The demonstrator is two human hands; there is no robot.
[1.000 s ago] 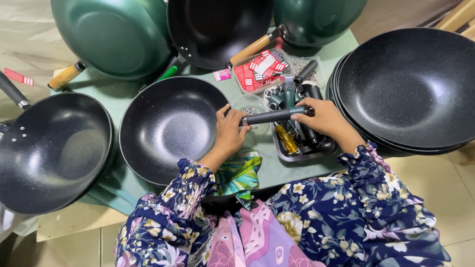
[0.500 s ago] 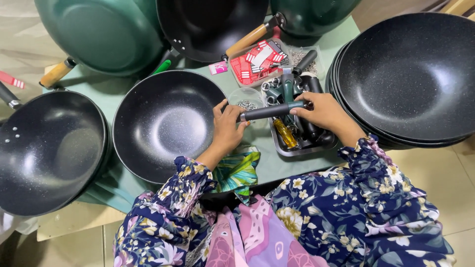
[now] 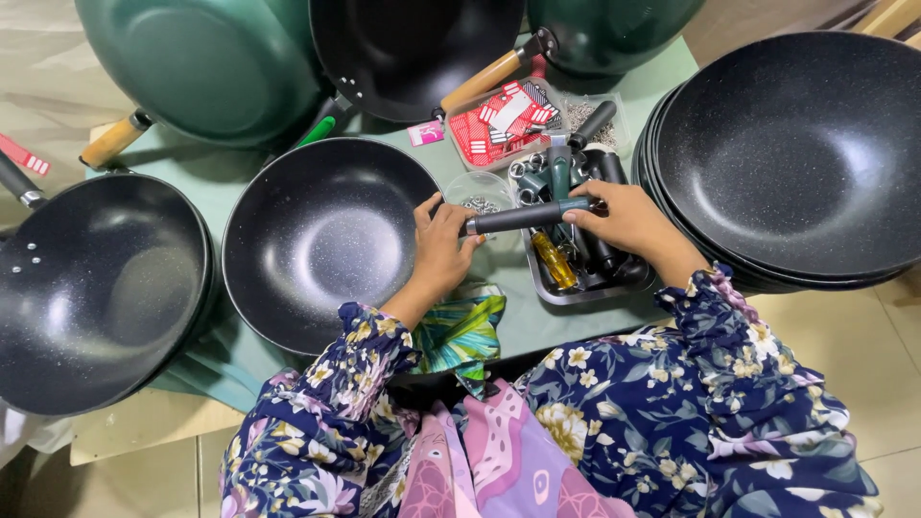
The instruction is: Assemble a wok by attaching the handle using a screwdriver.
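Near the tabletop's front edge, the left hand [image 3: 439, 251] gripped the speckled black wok [image 3: 321, 240] by its rim while the right hand's [image 3: 628, 219] fingers clasped a dark handle [image 3: 528, 217] against it. Misaligned, the handle could slip into the metal tray [image 3: 576, 286] of parts.

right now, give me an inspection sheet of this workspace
surface: table under a pale green cover, crowded.
job's things: black handle held level at the rim of the centre wok; that wok has no handle on.
clutter: metal tray of handles and a yellow screwdriver, clear tub of small hardware, red packets, wok stack on the right, more woks left and behind.
grips: left hand at the handle's metal end, right hand on its far end.
cables: nothing seen.
surroundings: tiled floor, cardboard under the table's left edge.
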